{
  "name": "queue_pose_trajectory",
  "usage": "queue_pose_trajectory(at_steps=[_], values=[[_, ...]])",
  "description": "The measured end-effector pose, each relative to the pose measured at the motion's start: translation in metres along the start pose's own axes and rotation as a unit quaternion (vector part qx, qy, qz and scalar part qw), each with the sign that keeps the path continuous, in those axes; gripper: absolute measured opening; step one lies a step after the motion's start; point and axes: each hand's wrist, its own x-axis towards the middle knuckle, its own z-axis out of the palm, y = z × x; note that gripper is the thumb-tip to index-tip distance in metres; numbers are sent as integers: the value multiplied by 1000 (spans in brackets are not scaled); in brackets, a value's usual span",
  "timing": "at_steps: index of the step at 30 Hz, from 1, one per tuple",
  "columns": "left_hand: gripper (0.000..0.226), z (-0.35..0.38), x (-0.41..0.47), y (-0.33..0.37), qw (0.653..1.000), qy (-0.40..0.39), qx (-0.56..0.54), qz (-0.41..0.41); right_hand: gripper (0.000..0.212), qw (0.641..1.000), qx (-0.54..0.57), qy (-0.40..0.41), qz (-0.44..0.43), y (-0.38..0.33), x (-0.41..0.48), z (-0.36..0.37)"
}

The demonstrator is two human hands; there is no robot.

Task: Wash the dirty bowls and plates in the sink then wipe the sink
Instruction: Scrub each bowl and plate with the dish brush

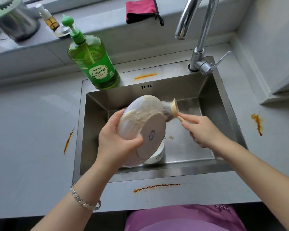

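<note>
Gripping the bowl point(147, 127) base-up with our left hand point(117, 142), we pinch the brush point(171, 109) in our right hand point(203, 130) against its upper-right rim.

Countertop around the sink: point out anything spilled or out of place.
Orange-red sauce is smeared on the countertop around the sink: a left streak, a right streak, a front streak, and a back streak on the sink's ledge.
</note>
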Motion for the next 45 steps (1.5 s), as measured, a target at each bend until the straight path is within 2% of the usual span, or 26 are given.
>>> queue_pose_trajectory(at_steps=[5,10,15,20,23,25,27,31,35,39,43,45], values=[[60,3,4,-1,1000,12,-2,-10,44,999,17,1,-43,-14,-2,-1],[52,4,8,-1,997,38,-43,-44,40,998,29,-1,48,21,1,2],[54,12,13,1,991,58,-84,-83,43,997,64,23,-33,-4,6,-1],[54,25,29,3,964,158,-152,-147,40,996,68,29,42,29,3,20],[62,37,39,5,944,227,-168,-170,40,997,78,26,-9,31,-7,41],[62,42,44,8,933,258,-182,-172,42,996,74,-6,-53,26,-21,55],[61,44,47,8,929,269,-190,-170,45,995,58,-33,-74,24,-27,60],[64,45,46,6,928,273,-190,-167,42,998,60,14,-34,34,-10,55],[64,46,48,3,911,300,-220,-179,43,995,31,-21,-94,27,-28,71],[67,44,46,6,901,313,-234,-190,43,998,22,19,-47,41,-14,58],[68,41,49,9,882,338,-264,-193,47,996,16,-25,-87,36,-34,64],[66,39,51,10,879,341,-274,-192,44,997,19,-16,-70,41,-29,61]])
